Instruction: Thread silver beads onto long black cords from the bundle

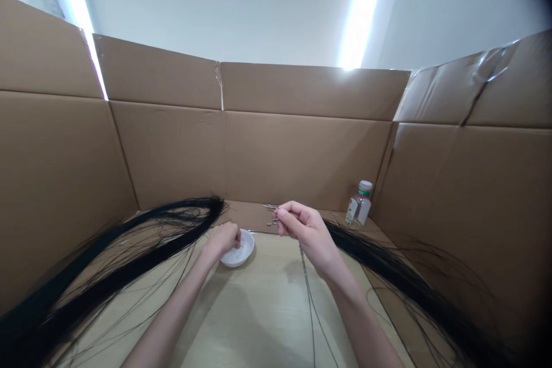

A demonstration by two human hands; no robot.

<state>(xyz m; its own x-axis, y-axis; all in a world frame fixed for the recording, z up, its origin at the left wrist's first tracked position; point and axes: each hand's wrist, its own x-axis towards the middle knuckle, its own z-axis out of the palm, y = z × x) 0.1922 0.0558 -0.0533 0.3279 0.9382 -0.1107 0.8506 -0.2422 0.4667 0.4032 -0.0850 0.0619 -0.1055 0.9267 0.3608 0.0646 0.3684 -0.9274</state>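
Observation:
My left hand reaches over the rim of a small white dish, its fingertips bent down inside. Pale small contents show in the dish, too blurred to name; whatever the fingers pinch is hidden. Farther right, my right hand is raised and closed in a pinch on a thin dark cord. Its two strands hang below the palm, with small beads near the top. A slim silvery piece sticks out left of the fingertips. Several small silver beads show just under it; whether they hang or lie behind cannot be made out.
Cardboard walls surround the pale wooden tabletop. A clear bottle with a white cap stands in the back right corner. Long black hair hangs across the left side, and another lock crosses on the right.

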